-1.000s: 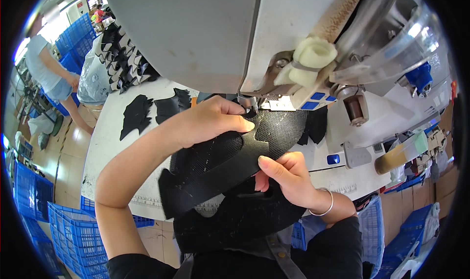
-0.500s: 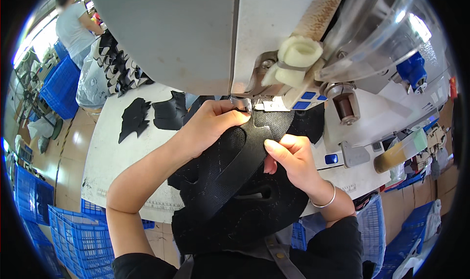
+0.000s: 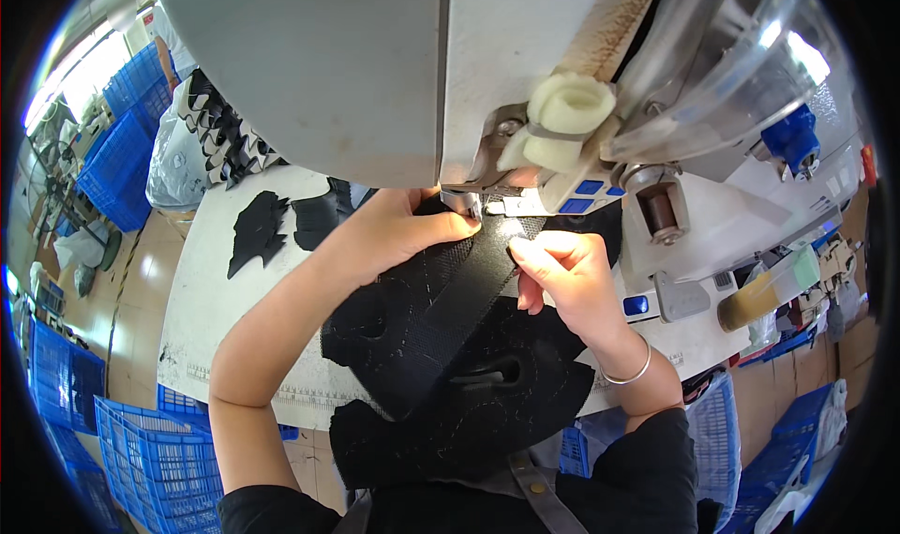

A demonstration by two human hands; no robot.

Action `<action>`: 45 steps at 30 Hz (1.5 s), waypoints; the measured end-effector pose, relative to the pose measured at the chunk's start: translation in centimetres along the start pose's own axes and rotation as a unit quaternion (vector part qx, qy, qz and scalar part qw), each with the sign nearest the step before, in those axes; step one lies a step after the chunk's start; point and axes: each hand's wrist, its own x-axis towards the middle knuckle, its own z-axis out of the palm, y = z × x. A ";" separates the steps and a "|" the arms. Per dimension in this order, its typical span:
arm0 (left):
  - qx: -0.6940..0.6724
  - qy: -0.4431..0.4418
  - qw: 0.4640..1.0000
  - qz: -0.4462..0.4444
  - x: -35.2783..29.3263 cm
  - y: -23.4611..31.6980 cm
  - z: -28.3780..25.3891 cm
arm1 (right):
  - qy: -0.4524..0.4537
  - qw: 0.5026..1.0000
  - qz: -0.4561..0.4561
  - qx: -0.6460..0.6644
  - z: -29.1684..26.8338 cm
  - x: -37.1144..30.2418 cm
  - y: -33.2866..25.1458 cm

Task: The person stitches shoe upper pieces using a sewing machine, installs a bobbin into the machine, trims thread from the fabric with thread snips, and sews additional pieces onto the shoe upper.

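Left hand (image 3: pixel 403 234) pressing black fabric piece (image 3: pixel 422 318) flat under sewing machine (image 3: pixel 487 93); right hand (image 3: pixel 562 271) pinching same piece, near desk (image 3: pixel 202 290) far edge.

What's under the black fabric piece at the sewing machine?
The white worktable shows around the black fabric piece. Its near end hangs off the table edge. The needle area under the left hand is covered.

A stitching workshop or small factory floor is shown. An industrial sewing machine (image 3: pixel 525 93) is mounted on a white worktable (image 3: pixel 202 290) (a measuring scale is printed along its front edge), where black cut fabric pieces (image 3: pixel 255 229) are laid. Blue plastic crates (image 3: pixel 155 450) are stacked on the tiled floor, and further workstations are seen beyond.
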 end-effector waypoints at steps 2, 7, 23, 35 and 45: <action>0.106 -0.004 0.994 0.040 -0.1 0.5 -0.5 | -0.001 1.000 -0.002 -0.006 0.2 0.0 -0.2; 0.455 0.270 0.779 0.336 -3.2 0.1 1.2 | -0.013 1.000 0.006 -0.012 0.2 -0.1 0.0; 0.462 0.277 0.707 0.459 -2.9 -2.1 2.8 | 0.101 0.708 -0.431 -0.550 -1.8 -0.5 -0.9; 0.379 0.251 0.763 0.460 -0.7 -3.0 0.7 | 0.074 0.657 -0.510 -0.550 -1.2 -0.3 -0.3; 0.292 0.229 0.839 0.397 -0.3 -4.3 0.3 | 0.161 0.656 -0.506 -0.537 -0.6 0.6 0.9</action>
